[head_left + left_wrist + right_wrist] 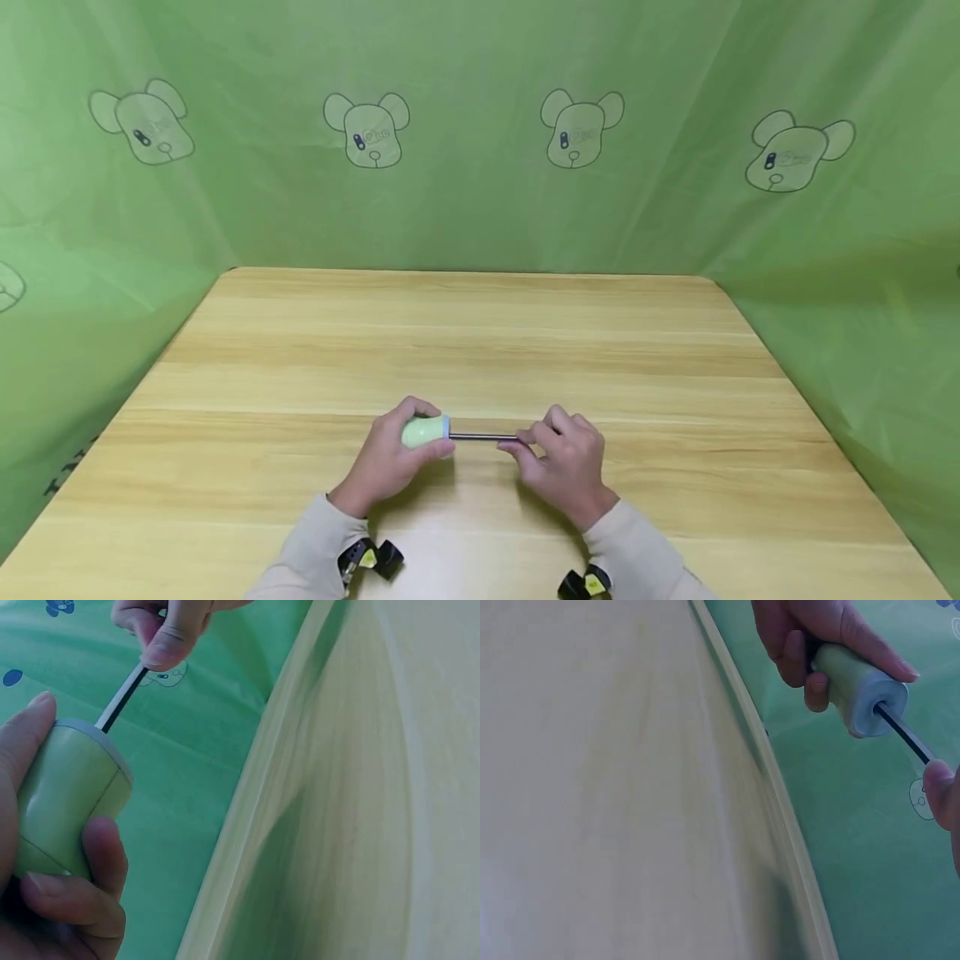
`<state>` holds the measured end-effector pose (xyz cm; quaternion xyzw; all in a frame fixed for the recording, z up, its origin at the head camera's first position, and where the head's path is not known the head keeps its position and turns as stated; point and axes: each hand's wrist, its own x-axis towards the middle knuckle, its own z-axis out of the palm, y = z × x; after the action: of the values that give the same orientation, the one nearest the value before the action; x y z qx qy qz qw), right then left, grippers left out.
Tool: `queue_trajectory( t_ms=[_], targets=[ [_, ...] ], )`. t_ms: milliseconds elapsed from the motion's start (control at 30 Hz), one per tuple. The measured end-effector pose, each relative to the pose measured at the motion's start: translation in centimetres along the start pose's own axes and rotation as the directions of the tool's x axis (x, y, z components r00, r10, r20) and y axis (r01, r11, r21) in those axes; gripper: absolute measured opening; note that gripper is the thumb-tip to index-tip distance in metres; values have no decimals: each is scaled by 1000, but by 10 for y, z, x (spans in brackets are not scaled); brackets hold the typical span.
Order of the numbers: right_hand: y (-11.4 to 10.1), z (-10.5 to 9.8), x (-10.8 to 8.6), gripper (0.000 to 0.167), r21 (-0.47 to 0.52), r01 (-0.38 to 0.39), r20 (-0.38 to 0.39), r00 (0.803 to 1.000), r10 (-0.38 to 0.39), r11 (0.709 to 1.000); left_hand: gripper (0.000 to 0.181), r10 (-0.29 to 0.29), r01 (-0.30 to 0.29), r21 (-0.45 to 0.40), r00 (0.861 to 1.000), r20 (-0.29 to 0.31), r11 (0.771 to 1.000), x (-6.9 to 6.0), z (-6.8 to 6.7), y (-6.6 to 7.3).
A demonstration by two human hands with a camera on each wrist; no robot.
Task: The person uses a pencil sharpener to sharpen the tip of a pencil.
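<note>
A screwdriver with a thick light-green handle (422, 432) and a pale blue collar (94, 733) is held level above the table, between both hands. My left hand (390, 458) grips the handle, thumb and fingers curled round it. From the collar a thin dark metal shaft (483, 437) runs to the right. Its far end is pinched between thumb and fingers of my right hand (566, 458), which hide the tip. In the right wrist view the shaft (906, 735) enters a hole in the middle of the collar.
Under the hands lies a light wood-grain table (465, 350). Green cloth (480, 208) printed with bear heads hangs round its back and sides. Each sleeve cuff carries a black wrist camera, the left one (388, 560) and the right one (573, 585).
</note>
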<state>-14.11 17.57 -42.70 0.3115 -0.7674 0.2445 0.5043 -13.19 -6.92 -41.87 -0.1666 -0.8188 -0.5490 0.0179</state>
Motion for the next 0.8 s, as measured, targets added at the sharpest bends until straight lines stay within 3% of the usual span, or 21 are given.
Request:
queue_trajectory(
  t_ms=[67, 100, 133, 167, 267, 300, 333, 367, 433, 500, 533, 633, 800],
  targets=[
    [-1, -2, -1, 42, 22, -44, 63, 997, 43, 999, 33, 5, -6, 3, 1000, 8, 1000, 0, 0, -1],
    [-1, -3, 0, 38, 43, -93, 119, 989, 87, 995, 33, 11, -11, 10, 1000, 11, 1000, 0, 0, -1],
    [-2, -5, 0, 34, 61, -167, 194, 969, 152, 984, 33, 14, -15, 20, 1000, 14, 1000, 0, 0, -1],
    [-4, -8, 2, 31, 75, -260, 288, 930, 229, 963, 34, 22, -23, 34, 1000, 16, 999, 0, 0, -1],
    [-7, -14, 6, 28, 27, -489, 487, 768, 416, 872, 36, 49, -50, 63, 999, 20, 997, 0, 1, -1],
    [-8, -14, 7, 28, 8, -527, 513, 732, 449, 850, 36, 56, -57, 72, 998, 19, 996, -1, 2, -1],
    [-9, -14, 7, 27, 3, -531, 515, 727, 454, 847, 36, 60, -61, 77, 998, 15, 995, -2, 2, 0],
    [-9, -14, 6, 25, 12, -508, 499, 749, 436, 861, 37, 66, -66, 77, 998, 7, 995, -2, 3, 0],
    [-8, -11, 3, 23, 15, -408, 410, 835, 367, 913, 37, 69, -67, 72, 997, -18, 995, -3, 3, -1],
    [-6, -9, 2, 26, -15, -314, 328, 895, 301, 949, 37, 68, -65, 72, 997, -47, 995, -3, 4, -1],
    [-6, -8, 2, 29, -29, -288, 302, 910, 283, 957, 37, 66, -62, 68, 996, -62, 996, -2, 4, -1],
    [-5, -7, 3, 39, -38, -278, 286, 917, 277, 960, 37, 50, -45, 55, 994, -92, 997, 1, 5, 0],
    [-1, -7, 1, 39, 50, -200, 249, 951, 182, 978, 35, 1, 1, 19, 996, -90, 1000, 1, 3, 0]
  ],
)
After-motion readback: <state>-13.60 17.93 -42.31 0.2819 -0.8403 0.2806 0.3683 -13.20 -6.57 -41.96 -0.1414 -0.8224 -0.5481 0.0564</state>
